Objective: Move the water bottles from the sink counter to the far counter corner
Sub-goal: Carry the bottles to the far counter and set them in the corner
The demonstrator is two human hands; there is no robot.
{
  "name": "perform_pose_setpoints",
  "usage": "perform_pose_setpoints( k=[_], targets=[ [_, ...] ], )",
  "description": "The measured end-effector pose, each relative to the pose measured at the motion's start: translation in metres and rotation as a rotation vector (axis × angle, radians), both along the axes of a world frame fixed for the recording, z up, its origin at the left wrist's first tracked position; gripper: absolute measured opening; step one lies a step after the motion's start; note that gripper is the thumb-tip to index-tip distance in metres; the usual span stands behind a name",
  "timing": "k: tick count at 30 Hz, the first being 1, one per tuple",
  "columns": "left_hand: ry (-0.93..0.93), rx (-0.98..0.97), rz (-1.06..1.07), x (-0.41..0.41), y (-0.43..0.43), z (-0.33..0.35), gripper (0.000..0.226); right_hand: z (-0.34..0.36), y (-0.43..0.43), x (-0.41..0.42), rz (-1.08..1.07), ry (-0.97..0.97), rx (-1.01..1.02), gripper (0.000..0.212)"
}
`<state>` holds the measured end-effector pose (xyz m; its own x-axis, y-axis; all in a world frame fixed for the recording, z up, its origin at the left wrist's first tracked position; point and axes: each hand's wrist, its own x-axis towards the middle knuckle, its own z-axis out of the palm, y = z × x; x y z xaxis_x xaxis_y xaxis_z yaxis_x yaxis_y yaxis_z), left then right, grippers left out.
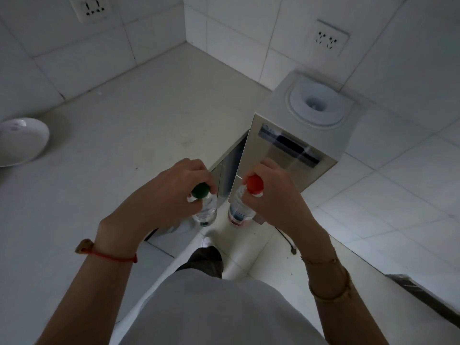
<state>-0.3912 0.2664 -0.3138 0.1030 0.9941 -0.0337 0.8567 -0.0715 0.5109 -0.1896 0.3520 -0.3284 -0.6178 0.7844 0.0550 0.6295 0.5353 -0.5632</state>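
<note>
My left hand [161,195] grips the neck of a clear water bottle with a green cap [200,191]. My right hand [276,195] grips the neck of a clear water bottle with a red cap [254,184] and a red-and-white label. Both bottles hang upright by their tops, side by side, past the counter's front edge, over the floor. The white counter [149,108] stretches ahead and to the left, up to the tiled wall corner [185,42]. The bottles' lower parts are partly hidden by my fingers.
A white bowl [20,140] sits on the counter at the far left. A white and silver water dispenser [298,135] without a jug stands on the floor, right of the counter. Wall sockets [90,7] are above. My foot [206,241] is on the tiled floor.
</note>
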Motion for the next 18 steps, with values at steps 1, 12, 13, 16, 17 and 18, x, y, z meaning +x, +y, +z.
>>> perform_pose_setpoints(
  k=[1,12,13,16,17,18],
  targets=[
    [-0.002,0.000,0.011,-0.004,0.010,0.001,0.028,0.001,0.012,-0.005,0.012,0.001,0.002,0.021],
    [0.019,0.024,0.059,-0.057,0.109,0.015,0.025,0.012,0.128,-0.069,0.071,0.081,0.019,0.018],
    [0.020,0.025,0.070,-0.061,0.115,0.016,0.025,0.012,0.136,-0.074,0.082,0.081,0.015,0.019],
    [0.029,0.034,0.101,-0.072,0.133,0.018,0.026,0.013,0.159,-0.088,0.122,0.080,0.010,0.019],
    [0.029,0.035,0.108,-0.074,0.138,0.019,0.026,0.014,0.166,-0.093,0.133,0.081,0.012,0.019],
    [0.028,0.034,0.115,-0.078,0.144,0.019,0.027,0.014,0.173,-0.098,0.141,0.081,0.017,0.018]
  ],
)
